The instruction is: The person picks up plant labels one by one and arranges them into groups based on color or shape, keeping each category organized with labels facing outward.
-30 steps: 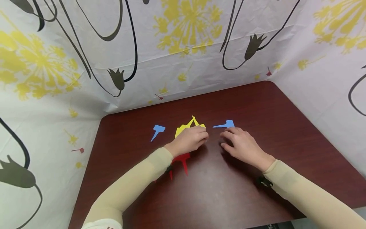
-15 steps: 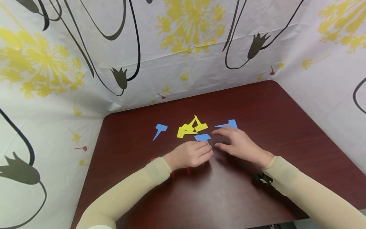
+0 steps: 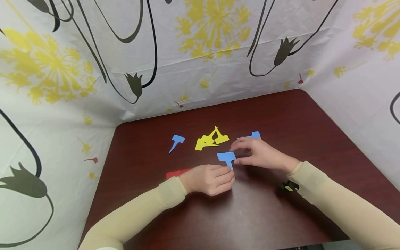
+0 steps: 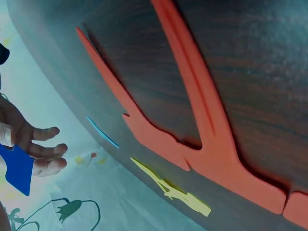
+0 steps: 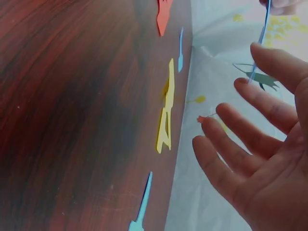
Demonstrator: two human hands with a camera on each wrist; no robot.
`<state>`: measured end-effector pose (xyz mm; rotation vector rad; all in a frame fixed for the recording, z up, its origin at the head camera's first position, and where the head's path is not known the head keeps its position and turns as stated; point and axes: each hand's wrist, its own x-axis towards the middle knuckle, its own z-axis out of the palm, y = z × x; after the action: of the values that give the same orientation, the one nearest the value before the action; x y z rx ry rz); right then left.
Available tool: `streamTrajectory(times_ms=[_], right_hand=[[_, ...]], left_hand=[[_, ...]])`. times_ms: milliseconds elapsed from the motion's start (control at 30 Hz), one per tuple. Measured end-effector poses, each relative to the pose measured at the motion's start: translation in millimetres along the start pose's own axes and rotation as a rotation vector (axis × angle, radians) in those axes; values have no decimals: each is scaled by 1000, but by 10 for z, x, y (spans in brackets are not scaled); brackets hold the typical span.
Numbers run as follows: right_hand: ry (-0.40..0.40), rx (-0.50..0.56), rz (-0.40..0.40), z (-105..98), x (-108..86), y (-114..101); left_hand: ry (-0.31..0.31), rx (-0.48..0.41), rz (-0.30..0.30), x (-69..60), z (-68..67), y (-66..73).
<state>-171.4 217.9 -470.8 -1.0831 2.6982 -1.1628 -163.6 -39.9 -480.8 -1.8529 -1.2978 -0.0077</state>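
Centrally in the head view, a flat blue T-shaped tag, probably plastic [image 3: 226, 156], sits between two bare hands, apparently lifted off the glossy dark reddish-brown table [image 3: 281, 116]. Its broad head points toward the top of the frame; its narrow stem runs down and slightly right, into the curled fingertips of the left hand [image 3: 207, 180], which pinch it near the tip. The right hand [image 3: 264, 154] comes in from the right, nearer the broad end: its fingers are spread and gripping nothing, its thumb beside the head's right edge. The right wrist view shows the tag edge-on, reaching between thumb and index fingertip; whether they touch it, I cannot tell.

Above the left hand lies a cluster of flat yellow T-shaped tags [image 3: 207, 139]. Flat red T-shaped tags [image 3: 175, 173] are partly hidden by that hand at centre-left.
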Motion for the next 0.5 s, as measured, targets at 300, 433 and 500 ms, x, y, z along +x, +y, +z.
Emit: streamTrajectory(times_ms=[300, 433, 500], right_hand=[[17, -24, 6, 62, -8, 25], [30, -98, 12, 67, -16, 36], [40, -153, 6, 83, -20, 48]], left_hand=[[-50, -2, -58, -94, -30, 47], [-78, -85, -232, -246, -53, 48], [-62, -149, -356, -330, -60, 25]])
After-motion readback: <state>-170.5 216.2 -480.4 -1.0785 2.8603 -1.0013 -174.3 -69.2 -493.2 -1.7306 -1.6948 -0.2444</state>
